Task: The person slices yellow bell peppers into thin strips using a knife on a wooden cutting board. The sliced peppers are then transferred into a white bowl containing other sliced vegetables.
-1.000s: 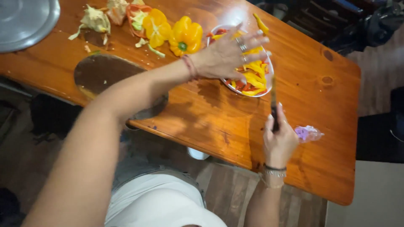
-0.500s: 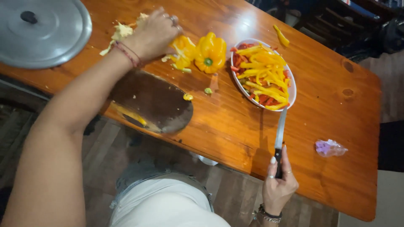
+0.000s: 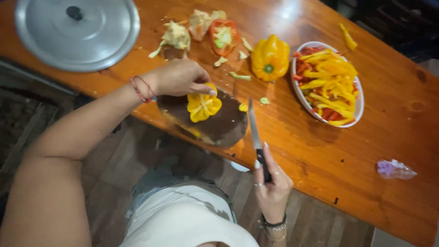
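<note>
My left hand grips a yellow bell pepper half, cut side up, on a round dark wooden cutting board at the table's near edge. My right hand is closed on the black handle of a kitchen knife; its blade points away from me, lying just right of the board. A whole yellow pepper half sits further back. A white oval bowl holds yellow and red pepper strips.
A large round metal lid lies at the far left of the orange-brown wooden table. Pepper cores and a red pepper top lie at the back. A crumpled purple wrapper rests at right. A yellow strip lies beyond the bowl.
My left hand left the bowl, reached the pepper pile, then brought a yellow piece onto the cutting board. The knife swung from beside the bowl over to the board's right edge.
</note>
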